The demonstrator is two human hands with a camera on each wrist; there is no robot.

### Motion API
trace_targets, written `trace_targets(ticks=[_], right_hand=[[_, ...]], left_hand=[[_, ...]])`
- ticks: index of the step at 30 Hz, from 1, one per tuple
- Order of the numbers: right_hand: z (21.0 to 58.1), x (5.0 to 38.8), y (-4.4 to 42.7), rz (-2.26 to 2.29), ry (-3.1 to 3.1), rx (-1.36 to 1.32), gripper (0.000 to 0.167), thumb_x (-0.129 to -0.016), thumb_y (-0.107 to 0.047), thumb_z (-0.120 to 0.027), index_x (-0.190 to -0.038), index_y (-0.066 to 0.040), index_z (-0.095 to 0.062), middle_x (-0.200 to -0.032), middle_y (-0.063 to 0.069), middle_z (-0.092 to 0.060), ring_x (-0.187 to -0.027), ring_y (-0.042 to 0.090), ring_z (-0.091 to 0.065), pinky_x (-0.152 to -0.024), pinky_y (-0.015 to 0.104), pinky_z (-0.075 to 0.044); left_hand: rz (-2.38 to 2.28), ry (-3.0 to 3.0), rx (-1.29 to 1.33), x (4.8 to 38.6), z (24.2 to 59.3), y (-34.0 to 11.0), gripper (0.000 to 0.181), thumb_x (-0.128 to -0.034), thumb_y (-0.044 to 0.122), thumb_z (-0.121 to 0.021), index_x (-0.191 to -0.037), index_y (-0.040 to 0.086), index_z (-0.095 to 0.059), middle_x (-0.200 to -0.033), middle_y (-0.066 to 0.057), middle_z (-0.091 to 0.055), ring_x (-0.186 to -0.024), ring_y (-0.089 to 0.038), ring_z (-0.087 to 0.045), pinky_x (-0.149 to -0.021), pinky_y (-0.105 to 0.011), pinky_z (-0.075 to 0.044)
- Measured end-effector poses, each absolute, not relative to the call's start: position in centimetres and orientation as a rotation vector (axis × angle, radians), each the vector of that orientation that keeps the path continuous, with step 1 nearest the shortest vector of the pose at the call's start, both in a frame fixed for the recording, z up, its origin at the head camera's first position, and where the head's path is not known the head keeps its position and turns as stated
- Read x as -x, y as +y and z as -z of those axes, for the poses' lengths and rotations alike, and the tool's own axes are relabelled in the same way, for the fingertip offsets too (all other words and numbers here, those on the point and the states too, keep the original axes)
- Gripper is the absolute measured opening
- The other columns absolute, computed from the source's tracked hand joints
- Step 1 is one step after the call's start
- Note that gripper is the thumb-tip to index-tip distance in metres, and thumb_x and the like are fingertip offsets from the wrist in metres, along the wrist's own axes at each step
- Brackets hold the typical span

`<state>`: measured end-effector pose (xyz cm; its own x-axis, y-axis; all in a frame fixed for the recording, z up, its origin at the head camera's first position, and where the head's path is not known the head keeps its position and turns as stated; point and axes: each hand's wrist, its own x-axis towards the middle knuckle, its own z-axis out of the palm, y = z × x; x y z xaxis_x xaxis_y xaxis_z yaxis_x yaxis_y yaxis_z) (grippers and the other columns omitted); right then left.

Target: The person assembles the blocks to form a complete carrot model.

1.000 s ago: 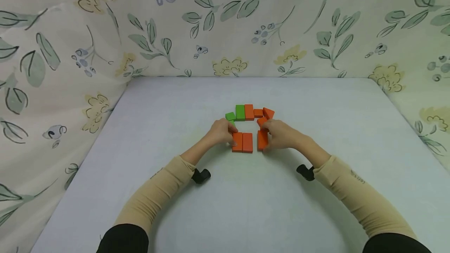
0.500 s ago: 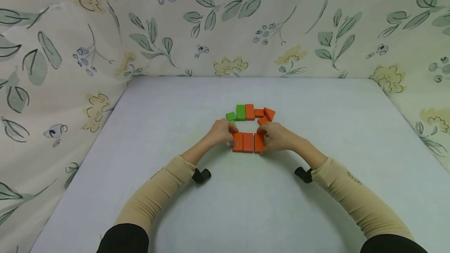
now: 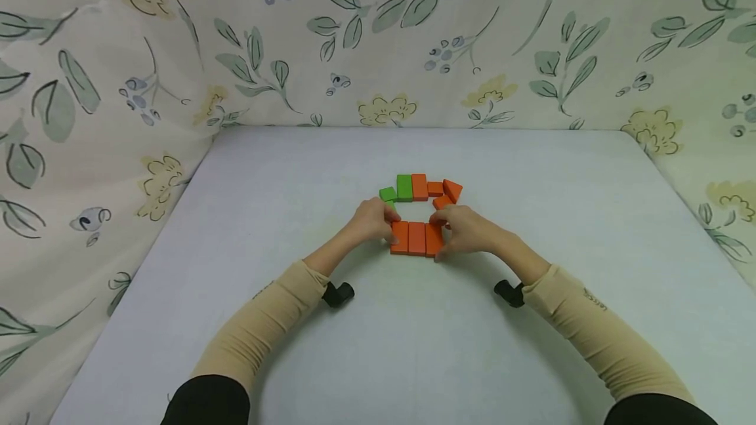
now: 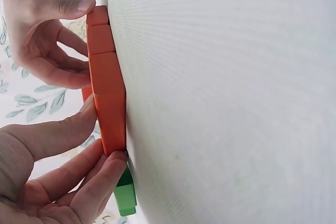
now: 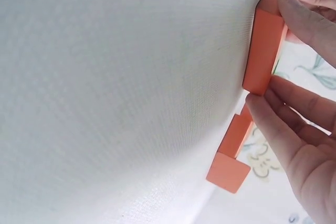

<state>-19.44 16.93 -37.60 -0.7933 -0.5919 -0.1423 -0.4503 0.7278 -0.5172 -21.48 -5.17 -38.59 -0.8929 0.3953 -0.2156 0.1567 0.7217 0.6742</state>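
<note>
Three upright-set orange rectangular blocks lie side by side in a near row. My left hand (image 3: 371,220) pinches the leftmost orange block (image 3: 399,241), thumb on its top edge and fingers at its outer side in the left wrist view. The middle orange block (image 3: 416,240) touches it. At the other end, the right-hand orange block (image 3: 434,239) sits against the middle one, gripped by my right hand (image 3: 469,229) with thumb and fingers. The right wrist view shows that block (image 5: 264,51) close up, fingertips at its outer face.
Behind the row, a green block (image 3: 404,187), an orange block (image 3: 419,187), a small orange block (image 3: 435,189) and an orange triangle (image 3: 452,189) form an arc. Small green blocks (image 3: 387,194) lie at its left. A white table (image 3: 378,346) bears everything; floral cloth (image 3: 378,38) hangs behind.
My right hand has slid its orange block leftward, closing the gap to the middle block. The left hand has stayed in place on the leftmost block.
</note>
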Motion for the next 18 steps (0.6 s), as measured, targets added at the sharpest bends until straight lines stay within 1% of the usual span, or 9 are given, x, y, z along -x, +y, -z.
trace_targets(ticks=[6, 10, 12, 14, 18], right_hand=[[37.5, 19.5, 17.0, 0.668, 2.624, 0.819, 0.059, -0.071, -0.018, -0.088, -0.117, 0.008, -0.062, -0.112, 0.017, -0.064, -0.101, 0.033, -0.059, -0.088, 0.045, -0.051], [37.1, 19.8, 17.2, 0.696, 2.58, 0.762, 0.06, -0.077, -0.02, -0.083, -0.123, 0.009, -0.059, -0.12, 0.019, -0.063, -0.107, 0.035, -0.059, -0.091, 0.046, -0.05], [37.0, 20.1, 17.5, 0.734, 2.574, 0.718, 0.056, -0.082, -0.021, -0.079, -0.125, 0.009, -0.058, -0.122, 0.021, -0.062, -0.111, 0.036, -0.058, -0.092, 0.047, -0.05], [36.8, 20.4, 17.8, 0.772, 2.599, 0.658, 0.048, -0.088, -0.019, -0.072, -0.125, 0.009, -0.058, -0.121, 0.021, -0.063, -0.112, 0.037, -0.058, -0.092, 0.047, -0.049], [36.8, 21.0, 18.1, 0.796, 2.707, 0.542, 0.037, -0.094, -0.011, -0.063, -0.123, 0.011, -0.059, -0.116, 0.024, -0.064, -0.108, 0.038, -0.058, -0.089, 0.047, -0.05]], left_hand=[[-0.965, 2.576, -0.433, 21.5, 38.5, -5.2, 0.042, -0.0716, 0.003, -0.085, -0.112, -0.002, -0.072, -0.108, -0.013, -0.071, -0.098, -0.025, -0.062, -0.083, -0.032, -0.052], [-0.964, 2.578, -0.437, 21.4, 38.4, -5.2, 0.042, -0.0713, 0.003, -0.085, -0.111, -0.002, -0.072, -0.108, -0.013, -0.071, -0.1, -0.026, -0.062, -0.083, -0.031, -0.052], [-0.961, 2.58, -0.436, 21.4, 38.4, -5.2, 0.042, -0.0713, 0.003, -0.085, -0.111, -0.002, -0.072, -0.108, -0.012, -0.071, -0.1, -0.025, -0.062, -0.083, -0.031, -0.052], [-0.963, 2.578, -0.432, 21.4, 38.4, -5.2, 0.042, -0.0714, 0.002, -0.085, -0.111, -0.002, -0.072, -0.108, -0.012, -0.071, -0.099, -0.025, -0.062, -0.083, -0.031, -0.052], [-0.971, 2.572, -0.424, 21.4, 38.4, -5.2, 0.042, -0.0715, 0.002, -0.084, -0.112, -0.002, -0.072, -0.108, -0.013, -0.071, -0.099, -0.025, -0.062, -0.083, -0.032, -0.052]])
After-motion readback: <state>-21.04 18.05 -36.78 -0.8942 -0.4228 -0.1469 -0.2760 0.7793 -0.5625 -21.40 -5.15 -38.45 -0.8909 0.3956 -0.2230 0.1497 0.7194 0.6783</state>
